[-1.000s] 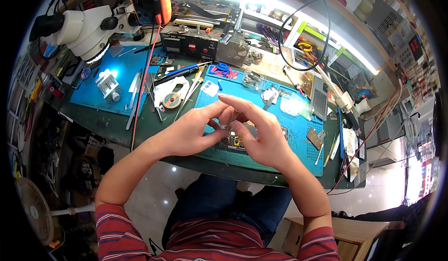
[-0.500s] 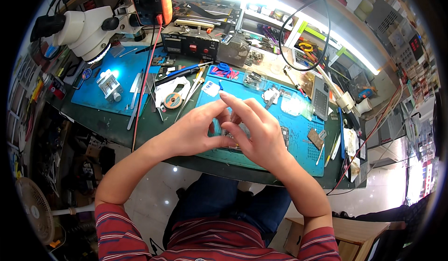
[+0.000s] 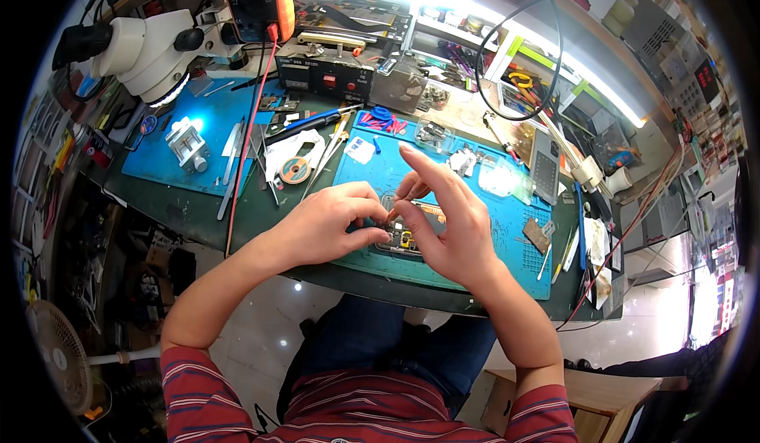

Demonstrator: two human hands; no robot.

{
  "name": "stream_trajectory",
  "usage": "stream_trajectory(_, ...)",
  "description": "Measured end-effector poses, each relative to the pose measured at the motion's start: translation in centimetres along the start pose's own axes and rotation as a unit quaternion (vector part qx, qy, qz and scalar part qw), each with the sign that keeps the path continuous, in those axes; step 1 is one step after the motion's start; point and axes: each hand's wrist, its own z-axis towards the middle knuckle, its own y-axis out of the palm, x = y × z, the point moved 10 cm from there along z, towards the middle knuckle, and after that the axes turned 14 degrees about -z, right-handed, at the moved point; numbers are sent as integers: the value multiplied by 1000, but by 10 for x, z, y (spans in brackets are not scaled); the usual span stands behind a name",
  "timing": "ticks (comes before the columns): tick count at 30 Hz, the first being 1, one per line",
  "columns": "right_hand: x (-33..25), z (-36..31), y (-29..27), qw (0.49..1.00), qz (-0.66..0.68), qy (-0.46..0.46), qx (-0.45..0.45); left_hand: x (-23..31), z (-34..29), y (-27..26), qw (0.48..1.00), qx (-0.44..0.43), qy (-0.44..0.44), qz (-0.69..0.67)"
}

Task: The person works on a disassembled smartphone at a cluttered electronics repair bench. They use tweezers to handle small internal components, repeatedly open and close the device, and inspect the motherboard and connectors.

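An opened phone (image 3: 406,242) lies on the blue work mat (image 3: 507,265), its inner parts showing between my hands. My left hand (image 3: 336,223) is at the phone's left end, thumb and fingers pinched together. Over the phone's right part is my right hand (image 3: 457,225), its index finger raised while the thumb and other fingertips come together near my left fingertips. Whatever small thing is between the fingertips is too small to make out. The right hand covers much of the phone.
Behind the hands lie a clear parts box (image 3: 434,134), blue and pink small items (image 3: 381,120) and a plastic bag (image 3: 500,178). Leftward are a solder spool (image 3: 295,171), tweezers (image 3: 321,166), a metal clamp (image 3: 187,147) and a microscope (image 3: 146,55). A red cable (image 3: 252,126) crosses the bench.
My hands have drawn slightly apart, the right one shifting to the right and the left fingers curling more. More of the phone's inside now shows between them.
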Motion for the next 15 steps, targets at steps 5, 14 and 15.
stream_trajectory(5,7,-2,-7,1000,-10,20,15,-3,2,-2,1000,26,12,-14)
stream_trajectory(14,13,-10,6,999,1,35,-36,3,4,3,997,18,34,-72)
stream_trajectory(15,13,-11,7,999,0,33,-37,3,4,3,997,17,34,-69)
